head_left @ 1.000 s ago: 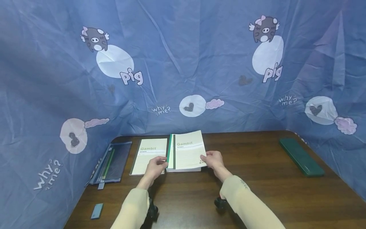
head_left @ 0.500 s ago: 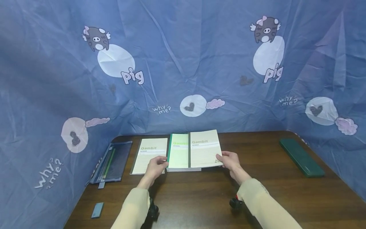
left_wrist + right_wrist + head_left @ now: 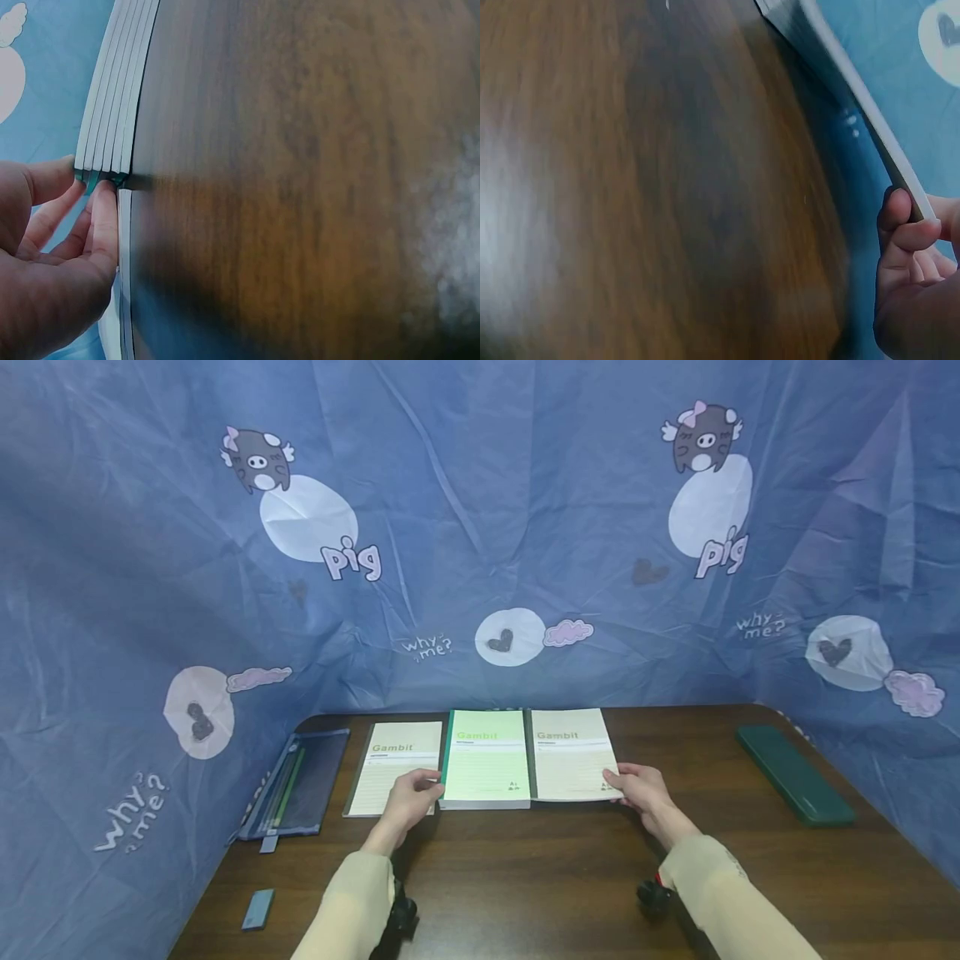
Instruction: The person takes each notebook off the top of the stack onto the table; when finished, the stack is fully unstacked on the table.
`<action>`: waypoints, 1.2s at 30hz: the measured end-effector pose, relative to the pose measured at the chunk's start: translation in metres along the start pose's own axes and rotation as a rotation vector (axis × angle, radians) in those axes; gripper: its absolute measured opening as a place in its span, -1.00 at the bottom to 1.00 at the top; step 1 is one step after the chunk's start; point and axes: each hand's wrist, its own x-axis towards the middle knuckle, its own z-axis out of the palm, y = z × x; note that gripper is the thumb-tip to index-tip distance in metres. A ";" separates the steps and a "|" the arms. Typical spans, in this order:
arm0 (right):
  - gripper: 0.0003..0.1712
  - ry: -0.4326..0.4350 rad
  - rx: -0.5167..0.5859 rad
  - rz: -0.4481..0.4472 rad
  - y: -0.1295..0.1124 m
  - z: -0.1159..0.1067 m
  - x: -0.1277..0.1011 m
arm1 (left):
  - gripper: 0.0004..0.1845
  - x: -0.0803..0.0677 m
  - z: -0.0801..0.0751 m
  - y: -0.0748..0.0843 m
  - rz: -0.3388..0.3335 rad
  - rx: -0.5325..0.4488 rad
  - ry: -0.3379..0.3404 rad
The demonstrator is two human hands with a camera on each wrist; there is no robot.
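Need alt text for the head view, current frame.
A person's right hand pinches the near right corner of the right notebook; the left hand holds the spine side of the middle stack. A left notebook completes the row. A pouch and blue block lie farther left on the table, a green case at right.

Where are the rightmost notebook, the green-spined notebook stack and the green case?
Rightmost notebook (image 3: pixel 573 760): head view, front cover.
Green-spined notebook stack (image 3: pixel 489 762): head view, top cover.
Green case (image 3: pixel 795 774): head view, upper face.
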 end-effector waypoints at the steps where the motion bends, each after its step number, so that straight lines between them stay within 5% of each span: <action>1: -0.40 0.004 -0.009 0.002 0.001 -0.002 0.001 | -0.63 0.000 0.000 0.000 0.000 0.000 0.000; 17: -0.40 0.092 -0.104 0.019 0.007 -0.003 0.002 | -0.63 -0.002 -0.001 0.002 0.001 0.009 0.004; 30: -0.41 0.196 -0.317 -0.124 0.006 -0.001 -0.006 | -0.64 -0.002 -0.001 0.001 -0.002 0.012 0.000; 36: -0.46 0.221 -0.391 -0.116 0.003 0.000 -0.011 | -0.64 -0.003 -0.001 0.001 -0.002 0.014 -0.001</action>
